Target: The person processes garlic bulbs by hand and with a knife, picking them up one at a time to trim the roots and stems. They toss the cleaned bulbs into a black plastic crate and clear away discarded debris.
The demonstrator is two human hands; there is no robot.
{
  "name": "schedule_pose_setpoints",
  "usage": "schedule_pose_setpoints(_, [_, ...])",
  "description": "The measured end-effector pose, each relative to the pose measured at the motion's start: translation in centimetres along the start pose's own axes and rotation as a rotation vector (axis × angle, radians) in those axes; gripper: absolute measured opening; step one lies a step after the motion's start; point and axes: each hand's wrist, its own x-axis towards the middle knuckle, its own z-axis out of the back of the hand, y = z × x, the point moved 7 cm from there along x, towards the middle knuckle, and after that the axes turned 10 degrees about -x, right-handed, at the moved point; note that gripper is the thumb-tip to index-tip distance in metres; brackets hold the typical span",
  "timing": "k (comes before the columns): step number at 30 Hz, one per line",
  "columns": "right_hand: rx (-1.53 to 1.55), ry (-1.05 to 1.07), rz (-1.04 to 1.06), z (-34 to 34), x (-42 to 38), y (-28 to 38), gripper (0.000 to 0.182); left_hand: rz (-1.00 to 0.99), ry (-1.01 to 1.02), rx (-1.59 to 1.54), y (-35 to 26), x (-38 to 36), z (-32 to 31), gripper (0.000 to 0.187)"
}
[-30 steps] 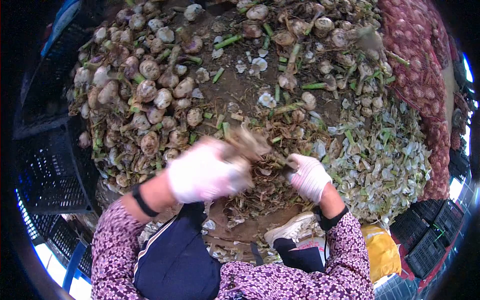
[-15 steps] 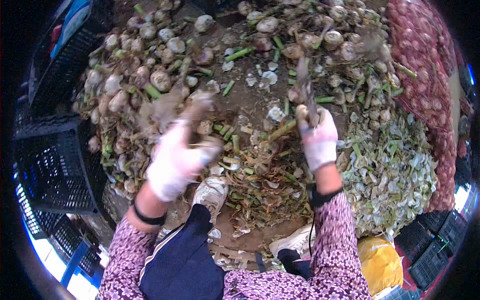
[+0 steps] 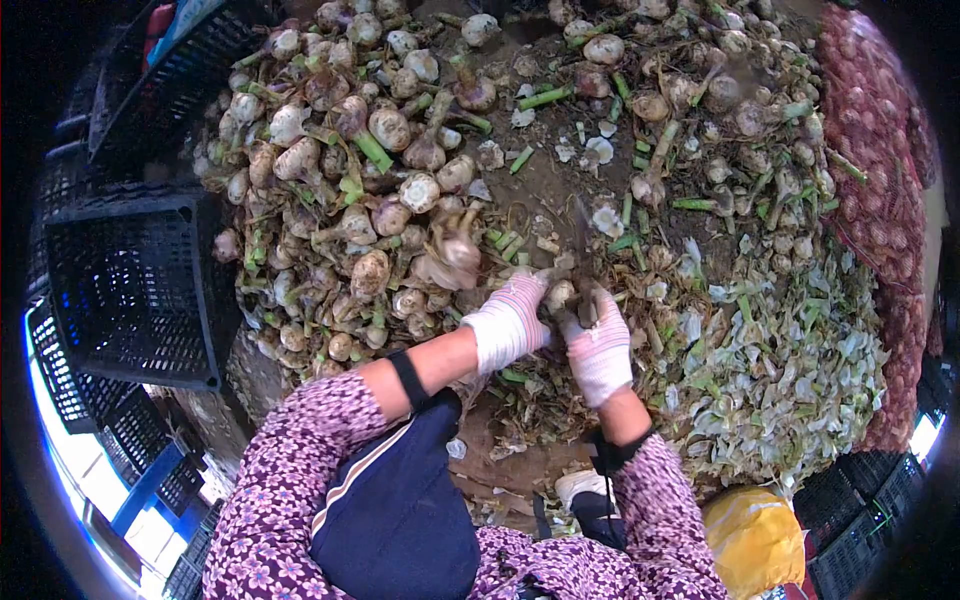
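My left hand [image 3: 512, 318], in a white and pink glove, is closed around a garlic bulb [image 3: 561, 293] near the middle of the view. Beside it, my right hand [image 3: 600, 345], gloved the same way, is closed on the handle of a blurred dark blade [image 3: 583, 240] that points up the view, touching the bulb's right side. Just above my left hand lies a blurred garlic bulb [image 3: 458, 255] on the pile. Cut green stem pieces [image 3: 508, 243] and peeled skins lie around both hands.
Garlic heaps [image 3: 390, 130] spread left and upper right. A black crate [image 3: 130, 290] stands at left. Skins [image 3: 780, 370] are piled at right, beside red net bags [image 3: 875, 190] of garlic. A yellow sack [image 3: 752, 540] sits lower right.
My left hand has moved right and down, now holding a bulb against the blade. My right hand has come lower and slightly left with the tool. The view has shifted left.
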Motion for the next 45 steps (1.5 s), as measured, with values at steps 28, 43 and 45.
schedule_pose_setpoints(28, [-0.668, 0.048, 0.585, 4.0, -3.9, 6.4, 0.028, -0.250, 0.165, -0.294, -6.0, -4.5, 4.9, 0.033])
schedule_pose_setpoints(43, [-0.231, 0.011, 0.112, 8.6, -1.6, 2.9, 0.016, -0.586, 0.194, 0.160, -11.3, -6.5, 4.9, 0.055])
schedule_pose_setpoints(45, [-0.355, 0.188, 0.138, 7.9, -2.0, 5.2, 0.016, -0.621, 0.329, 0.396, -11.3, -6.7, 2.6, 0.044])
